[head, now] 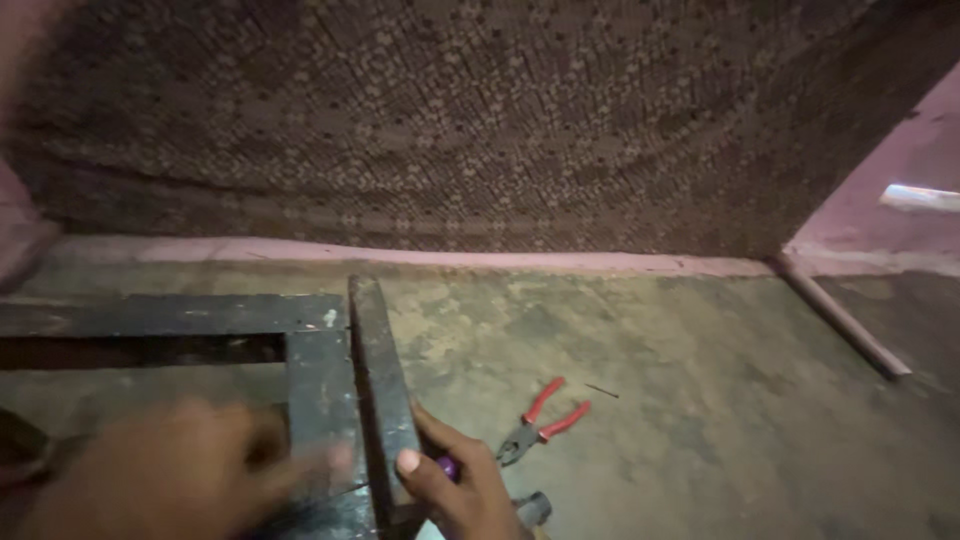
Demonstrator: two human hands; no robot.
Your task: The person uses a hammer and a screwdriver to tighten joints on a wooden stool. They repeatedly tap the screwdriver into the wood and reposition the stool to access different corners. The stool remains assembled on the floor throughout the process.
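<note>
Head view looks down onto a stained concrete floor backed by a hanging patterned cloth. Low in the picture, the right hand is closed around a small tool with a purple handle, of which only a short stub shows between the fingers; what kind of tool it is cannot be told. The thumb of that hand presses against the side of a dark metal bar that stands on edge and runs away from the hand toward the cloth. Just to the left of that bar, touching it, lies a dark metal frame, its corner formed by a flat strip running off to the left and another coming down toward the hands.

The left hand is blurred with motion and lies over the near part of the frame, left of the right hand; whether its fingers are apart or closed on anything cannot be told.

A pair of pliers with red handles lies on the floor just to the right of the right hand, apart from it, handles pointing away. A dark rounded object shows right beside that hand's wrist. A thin pale pipe lies along the floor far off to the right.
</note>
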